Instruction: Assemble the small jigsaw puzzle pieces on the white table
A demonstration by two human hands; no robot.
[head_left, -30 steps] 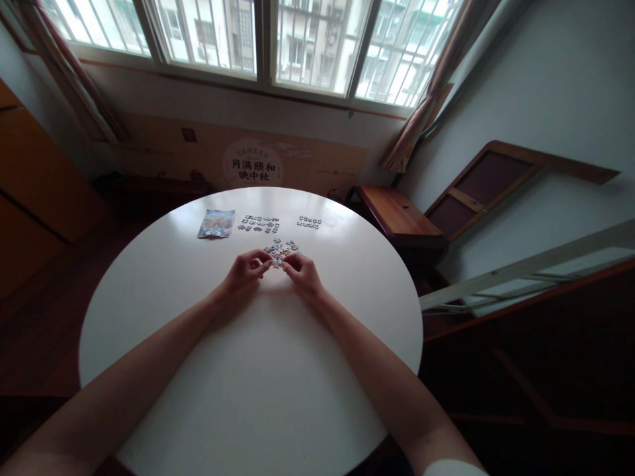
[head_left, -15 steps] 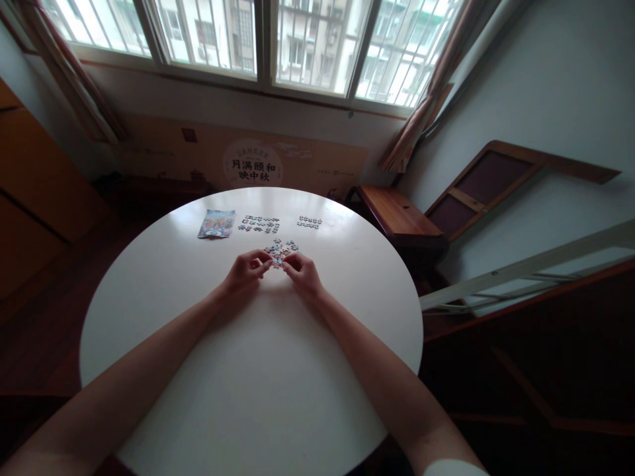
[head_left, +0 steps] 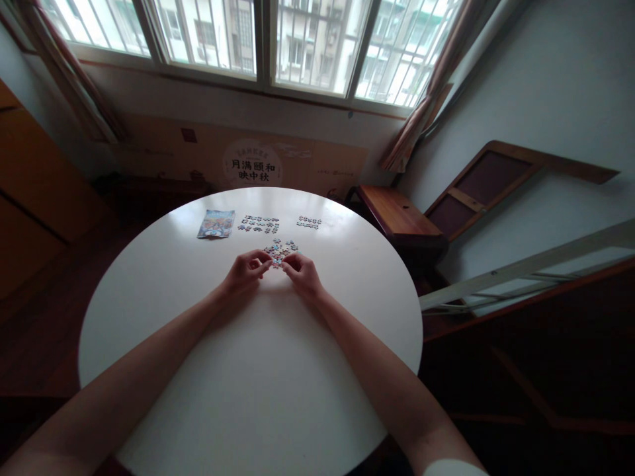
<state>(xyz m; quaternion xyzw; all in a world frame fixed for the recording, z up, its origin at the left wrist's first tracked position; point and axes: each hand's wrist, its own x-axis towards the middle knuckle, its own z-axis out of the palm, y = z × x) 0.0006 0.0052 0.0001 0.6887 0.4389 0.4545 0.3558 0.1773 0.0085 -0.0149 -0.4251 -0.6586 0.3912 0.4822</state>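
Note:
Both hands meet over a loose pile of small jigsaw puzzle pieces (head_left: 281, 250) on the white round table (head_left: 262, 370). My left hand (head_left: 247, 268) is at the pile's left edge, thumb and forefinger pinched at a puzzle piece. From the right, my right hand (head_left: 302, 272) pinches at a piece in the same spot, its fingertips close to the left ones. Whether both hold one piece or two is too small to tell. Beyond the pile, several pieces lie in rows (head_left: 260, 224), with a smaller group of rows (head_left: 309, 222) to their right.
A colourful picture sheet or packet (head_left: 216, 224) lies at the table's far left. Past the table's right edge stands a wooden bench or stool (head_left: 399, 210). A printed cardboard panel (head_left: 317, 149) stands below the barred window, and a pale rail (head_left: 536, 271) slants at the right.
Hardly anything differs. Both hands stay pinched at the near edge of the pile, and the rows of pieces and the picture sheet lie where they were.

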